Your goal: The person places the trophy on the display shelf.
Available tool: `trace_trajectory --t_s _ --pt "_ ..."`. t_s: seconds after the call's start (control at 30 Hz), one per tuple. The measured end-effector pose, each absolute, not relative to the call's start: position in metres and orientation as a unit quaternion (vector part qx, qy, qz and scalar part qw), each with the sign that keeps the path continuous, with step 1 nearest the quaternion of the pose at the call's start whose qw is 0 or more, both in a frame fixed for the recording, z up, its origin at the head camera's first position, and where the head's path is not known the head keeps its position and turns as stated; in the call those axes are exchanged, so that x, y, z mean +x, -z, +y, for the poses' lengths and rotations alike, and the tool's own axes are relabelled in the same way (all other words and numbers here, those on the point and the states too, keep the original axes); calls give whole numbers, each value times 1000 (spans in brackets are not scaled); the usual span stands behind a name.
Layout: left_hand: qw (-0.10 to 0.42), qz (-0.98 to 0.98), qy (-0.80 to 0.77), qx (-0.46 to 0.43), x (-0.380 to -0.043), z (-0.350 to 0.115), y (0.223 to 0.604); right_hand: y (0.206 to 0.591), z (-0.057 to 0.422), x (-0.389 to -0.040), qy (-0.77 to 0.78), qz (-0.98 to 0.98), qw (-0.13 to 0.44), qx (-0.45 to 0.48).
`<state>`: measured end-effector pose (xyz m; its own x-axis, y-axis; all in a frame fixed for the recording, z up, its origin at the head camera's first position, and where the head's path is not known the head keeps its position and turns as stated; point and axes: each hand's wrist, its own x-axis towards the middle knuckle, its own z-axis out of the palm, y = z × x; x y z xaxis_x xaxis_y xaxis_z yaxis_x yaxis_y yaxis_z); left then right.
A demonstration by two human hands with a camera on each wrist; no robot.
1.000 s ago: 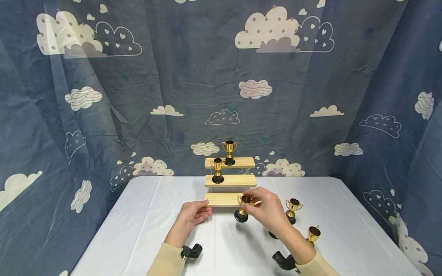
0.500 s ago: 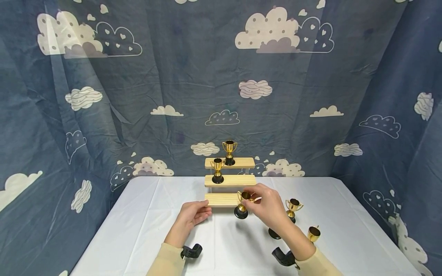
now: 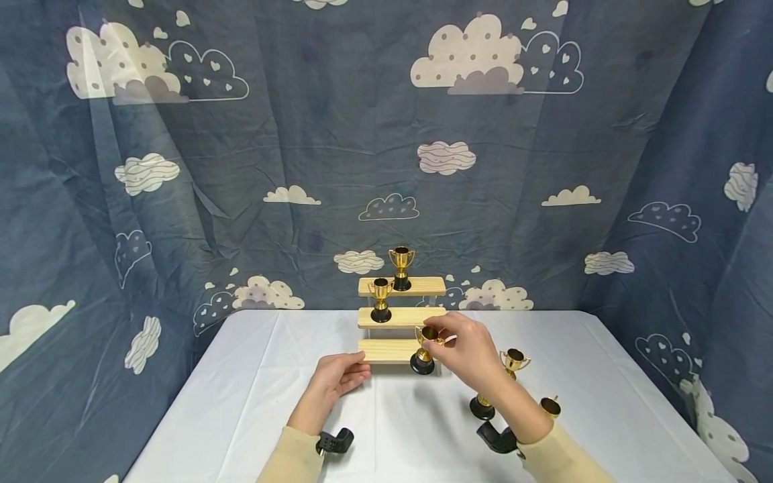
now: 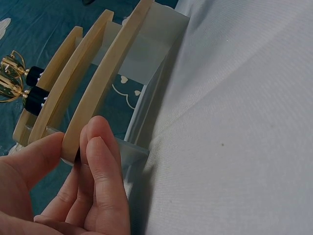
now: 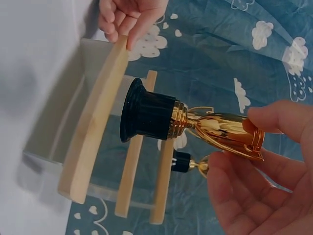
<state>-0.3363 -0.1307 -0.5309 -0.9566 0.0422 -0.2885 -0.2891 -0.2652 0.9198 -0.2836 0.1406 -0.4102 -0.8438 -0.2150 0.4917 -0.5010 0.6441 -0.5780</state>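
Observation:
My right hand pinches a small gold trophy cup by its bowl. The trophy's black base hangs in front of the right part of the bottom step in the head view. My left hand grips the left end of the bottom step, thumb on top and fingers beneath. That step belongs to a three-tier wooden stand with clear side supports. One gold trophy stands on the top step. Another trophy is on the left part of the middle step.
To the right on the white-covered table stand a trophy, a partly hidden trophy and a further trophy behind the right forearm. A blue cloud-print curtain hangs behind and at both sides.
My right hand has moved the trophy slightly forward, from before the stand's front edge toward the bottom step. My left hand keeps its grip on the step's end.

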Motion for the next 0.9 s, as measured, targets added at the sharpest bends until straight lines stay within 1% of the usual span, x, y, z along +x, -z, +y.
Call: trace_trajectory --t_s 0.9 --pt "105 593 -792 -104 -338 -130 532 383 146 -300 -333 -896 199 217"
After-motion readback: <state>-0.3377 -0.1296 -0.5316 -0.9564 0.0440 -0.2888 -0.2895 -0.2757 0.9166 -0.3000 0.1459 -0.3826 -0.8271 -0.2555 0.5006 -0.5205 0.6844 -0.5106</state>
